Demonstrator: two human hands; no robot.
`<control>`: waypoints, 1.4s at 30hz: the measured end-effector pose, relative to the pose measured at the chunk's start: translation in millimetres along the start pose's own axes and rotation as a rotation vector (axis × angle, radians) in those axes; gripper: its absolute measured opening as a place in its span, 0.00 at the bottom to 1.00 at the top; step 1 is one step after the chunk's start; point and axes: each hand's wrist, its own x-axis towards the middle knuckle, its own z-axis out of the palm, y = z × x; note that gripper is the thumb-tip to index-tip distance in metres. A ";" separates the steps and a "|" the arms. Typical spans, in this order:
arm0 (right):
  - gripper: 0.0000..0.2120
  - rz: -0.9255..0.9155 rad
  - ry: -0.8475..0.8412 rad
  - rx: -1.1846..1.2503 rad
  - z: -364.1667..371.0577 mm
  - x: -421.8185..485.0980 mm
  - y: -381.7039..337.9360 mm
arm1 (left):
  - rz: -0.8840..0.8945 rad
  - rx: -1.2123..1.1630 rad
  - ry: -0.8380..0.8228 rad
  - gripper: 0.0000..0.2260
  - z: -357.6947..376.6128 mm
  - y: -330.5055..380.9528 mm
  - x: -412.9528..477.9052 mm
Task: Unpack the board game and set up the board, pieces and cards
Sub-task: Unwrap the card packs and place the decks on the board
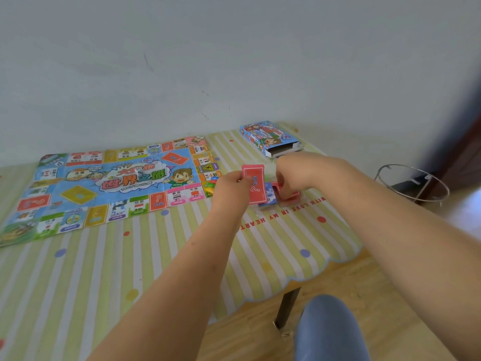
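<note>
One striped tablecloth (156, 256) against pale wall (234, 61) carries board (104, 183); right of it, left hand (231, 187) pinches a red card (253, 183), right hand (294, 175) grips card pile (269, 196), open box (270, 139) behind, wire basket (413, 183) farther right.

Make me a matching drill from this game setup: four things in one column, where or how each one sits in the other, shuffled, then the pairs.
Things:
1. game board
2. game box
3. red card
4. card pile

Place or state:
A. pinched upright in the left hand
B. spread out flat at the left
C. under the fingers of the right hand
D. lying farthest back, end open

Pairs: 1-B, 2-D, 3-A, 4-C
</note>
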 end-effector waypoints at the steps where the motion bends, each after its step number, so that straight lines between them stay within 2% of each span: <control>1: 0.11 0.001 0.014 0.002 1.1 0.3 0.8 | 0.002 0.001 0.001 0.05 0.2 -0.2 0.4; 6: 0.12 0.009 0.093 0.007 9.8 1.3 4.6 | 0.008 0.007 0.003 0.06 0.2 -0.3 0.2; 10: 0.09 0.013 0.139 -0.033 14.2 -2.8 4.1 | -0.006 -0.007 0.013 0.12 0.8 0.3 0.0; 14: 0.11 0.026 0.210 -0.012 17.6 -4.9 6.4 | 0.005 -0.018 0.007 0.06 1.3 0.4 0.3; 17: 0.13 0.051 0.253 0.032 19.2 -8.5 8.6 | -0.008 -0.032 0.003 0.09 0.6 -1.5 4.0; 19: 0.15 0.067 0.285 0.083 19.3 -11.5 10.0 | -0.025 -0.078 -0.010 0.06 -0.1 -2.4 5.6; 22: 0.18 0.070 0.378 0.170 20.0 -13.1 15.0 | -0.065 -0.143 -0.035 0.12 -2.1 -1.9 7.5; 25: 0.17 0.061 0.491 0.239 20.7 -17.2 19.3 | -0.098 -0.235 -0.070 0.14 -4.4 0.7 7.5; 33: 0.15 -0.025 0.707 0.631 25.2 -20.7 13.5 | -0.184 -0.500 -0.161 0.10 -8.9 5.0 5.1; 37: 0.13 -0.139 0.735 0.674 24.4 -22.9 7.2 | -0.220 -0.610 -0.179 0.03 -10.2 9.0 2.9; 42: 0.14 -0.124 0.673 0.759 21.8 -26.4 3.4 | -0.211 -0.620 -0.129 0.01 -12.8 9.1 3.5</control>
